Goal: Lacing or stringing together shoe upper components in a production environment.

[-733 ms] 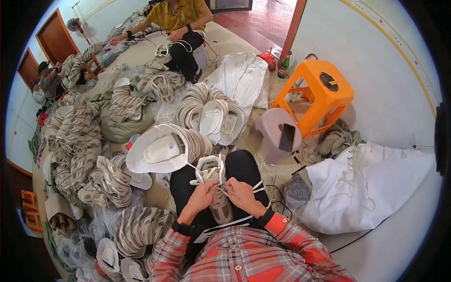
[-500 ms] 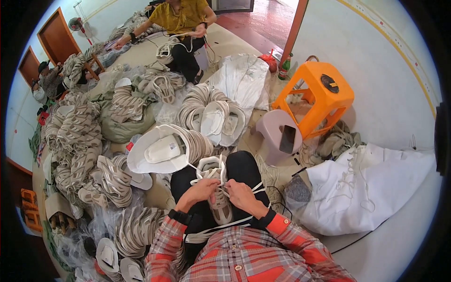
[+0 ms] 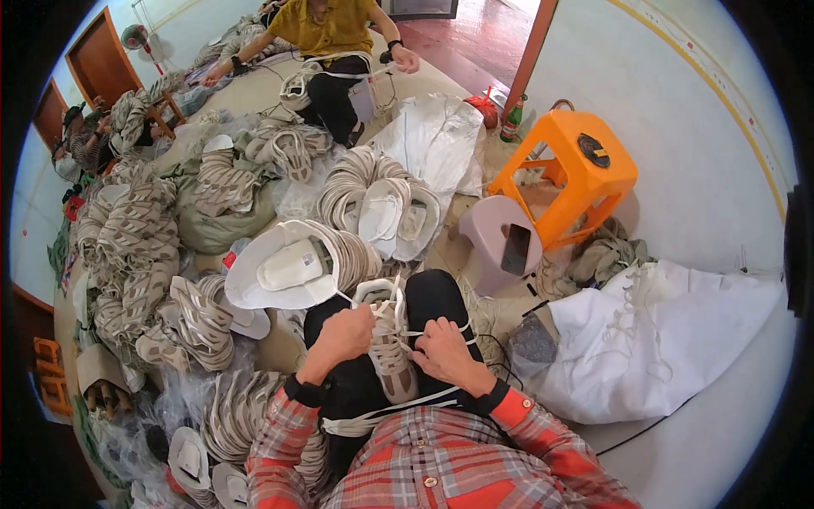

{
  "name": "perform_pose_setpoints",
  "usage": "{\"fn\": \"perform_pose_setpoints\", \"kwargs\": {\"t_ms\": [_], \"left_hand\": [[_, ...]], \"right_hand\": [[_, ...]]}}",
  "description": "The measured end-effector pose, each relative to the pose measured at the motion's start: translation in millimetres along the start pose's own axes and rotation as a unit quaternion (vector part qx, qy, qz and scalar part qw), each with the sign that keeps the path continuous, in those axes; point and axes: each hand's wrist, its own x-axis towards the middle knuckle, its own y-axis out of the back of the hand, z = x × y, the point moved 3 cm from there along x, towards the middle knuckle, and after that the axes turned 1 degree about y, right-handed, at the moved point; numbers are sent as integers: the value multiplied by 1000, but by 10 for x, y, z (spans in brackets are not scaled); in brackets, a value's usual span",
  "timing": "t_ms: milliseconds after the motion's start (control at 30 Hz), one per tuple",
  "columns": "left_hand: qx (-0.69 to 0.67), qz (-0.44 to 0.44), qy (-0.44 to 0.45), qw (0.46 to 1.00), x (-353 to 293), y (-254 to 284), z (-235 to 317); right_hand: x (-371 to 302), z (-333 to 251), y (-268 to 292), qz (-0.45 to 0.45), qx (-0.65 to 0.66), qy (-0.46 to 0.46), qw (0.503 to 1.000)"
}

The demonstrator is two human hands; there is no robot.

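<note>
A beige and white shoe upper (image 3: 392,352) lies between my knees, its tongue toward the far side and white lace crossing its front. My left hand (image 3: 341,338) is closed in a pinch at the upper's left side, raised a little over it, with a white shoelace (image 3: 346,298) showing at its fingertips. At the right edge of the upper, my right hand (image 3: 448,349) has its fingers bent round a strand of lace. More white laces (image 3: 386,419) lie across my lap.
Nested stacks of shoe uppers (image 3: 292,265) stand just beyond my knees, with more piled on the left (image 3: 140,246). To the right are a lilac stool (image 3: 492,225) bearing a phone (image 3: 515,248), an orange stool (image 3: 585,144) and a white sack (image 3: 653,339). A co-worker (image 3: 335,34) sits ahead.
My left hand has drawn away from the upper's middle to the left and up. My right hand has shifted slightly right, so the laced front shows more. The co-worker's arm has swung outward.
</note>
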Motion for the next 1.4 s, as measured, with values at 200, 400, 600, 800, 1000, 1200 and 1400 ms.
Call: {"fn": "perform_pose_setpoints", "kwargs": {"t_ms": [200,400,600,800,1000,1200,1400], "left_hand": [[-529,-162,88,828,-226,-248,-199],[-868,-98,-22,487,-521,-149,-389],[-925,125,-199,298,-1134,420,-914],[-849,281,-313,320,-2013,1241,-1587],[-738,365,-371,429,-3072,1943,-1925],[-669,636,-51,381,-2622,1725,-1124],[-588,478,7,653,-2044,903,-1472]], "right_hand": [[53,35,58,-185,51,1,981],[236,153,475,-17,-100,52,994],[302,90,570,-161,-65,91,981],[382,96,232,-320,134,94,933],[591,223,7,-167,267,2,949],[638,-274,-138,-183,274,41,943],[191,-936,-615,-298,201,222,906]]}}
